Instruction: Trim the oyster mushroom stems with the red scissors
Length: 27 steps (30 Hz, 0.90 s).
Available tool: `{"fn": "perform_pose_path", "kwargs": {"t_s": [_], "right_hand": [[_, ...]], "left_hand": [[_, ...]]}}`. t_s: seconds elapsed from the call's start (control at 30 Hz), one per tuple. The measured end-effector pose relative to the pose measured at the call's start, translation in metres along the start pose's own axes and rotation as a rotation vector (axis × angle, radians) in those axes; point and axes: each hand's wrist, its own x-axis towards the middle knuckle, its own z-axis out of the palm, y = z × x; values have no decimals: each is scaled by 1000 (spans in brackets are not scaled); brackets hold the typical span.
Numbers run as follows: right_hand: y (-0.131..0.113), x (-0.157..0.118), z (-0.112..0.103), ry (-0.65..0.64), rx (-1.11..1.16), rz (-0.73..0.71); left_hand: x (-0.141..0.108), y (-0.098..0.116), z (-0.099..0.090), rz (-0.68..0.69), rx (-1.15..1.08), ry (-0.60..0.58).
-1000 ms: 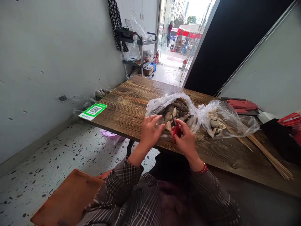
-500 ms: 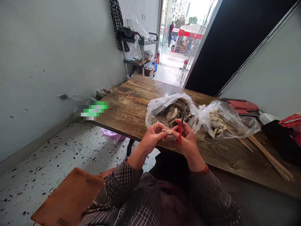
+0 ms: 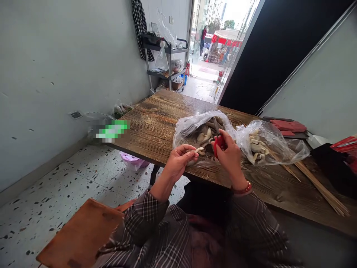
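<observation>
Pinched between the fingers of my left hand [image 3: 180,159] is a pale strip of mushroom [image 3: 199,150], above the table's near edge. My right hand [image 3: 229,154] is closed around red-handled scissors [image 3: 219,145], a little to the right of the strip and apart from it. The scissor blades point up and away from me, over an open clear plastic bag [image 3: 182,130]. Grey-brown and cream mushrooms [image 3: 205,136] fill this bag, just beyond both hands. To its right, a second clear bag [image 3: 287,150] holds several pale mushroom pieces [image 3: 258,147].
Thin wooden skewers [image 3: 320,184] lie on the wooden table [image 3: 150,115] at right, near a black container [image 3: 330,167] with red packets. Red cloth [image 3: 288,125] rests at the far right. A purple-lined bin [image 3: 134,160] stands below the left edge. A brown stool [image 3: 80,232] is beside me.
My right hand has drawn away from the left with the scissors, moving right, so the hands are now apart. The left still holds the mushroom strip, its end now free.
</observation>
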Motion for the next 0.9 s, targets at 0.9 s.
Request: {"fn": "perform_pose_path", "kwargs": {"t_s": [0.9], "right_hand": [[-16, -52, -19, -731, 351, 381]], "left_hand": [[2, 2, 4, -22, -133, 26]]}}
